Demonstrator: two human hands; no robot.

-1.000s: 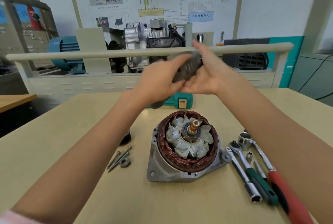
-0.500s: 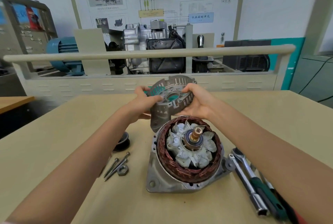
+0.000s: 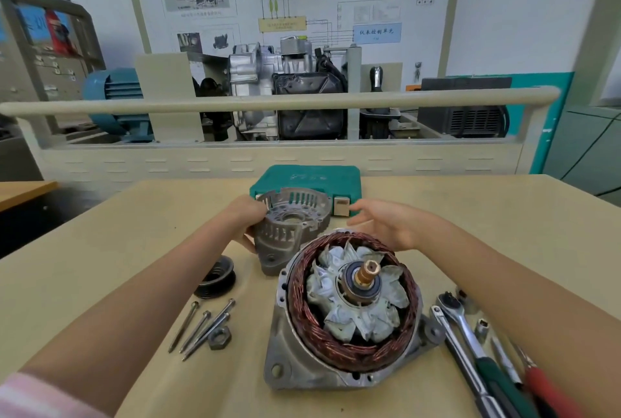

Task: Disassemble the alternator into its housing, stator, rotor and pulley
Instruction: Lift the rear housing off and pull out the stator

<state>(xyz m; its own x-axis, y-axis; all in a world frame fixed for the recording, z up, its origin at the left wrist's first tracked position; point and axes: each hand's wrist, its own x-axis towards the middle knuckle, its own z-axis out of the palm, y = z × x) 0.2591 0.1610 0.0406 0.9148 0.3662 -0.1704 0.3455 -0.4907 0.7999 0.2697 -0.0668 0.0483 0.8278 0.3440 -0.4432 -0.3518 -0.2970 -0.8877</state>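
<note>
Alternator (image 3: 346,310), one pulley (image 3: 216,278), four bolts (image 3: 201,327).

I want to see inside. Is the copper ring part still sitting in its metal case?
Yes, in. The copper stator sits inside the front housing, ringing the rotor. The rear cover is off.

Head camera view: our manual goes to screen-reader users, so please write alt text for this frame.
A person's left hand grips a removed housing cover on a table, right hand open beside it. In front sits the remaining housing with copper stator and rotor; pulley, bolts and ratchets lie alongside.
</note>
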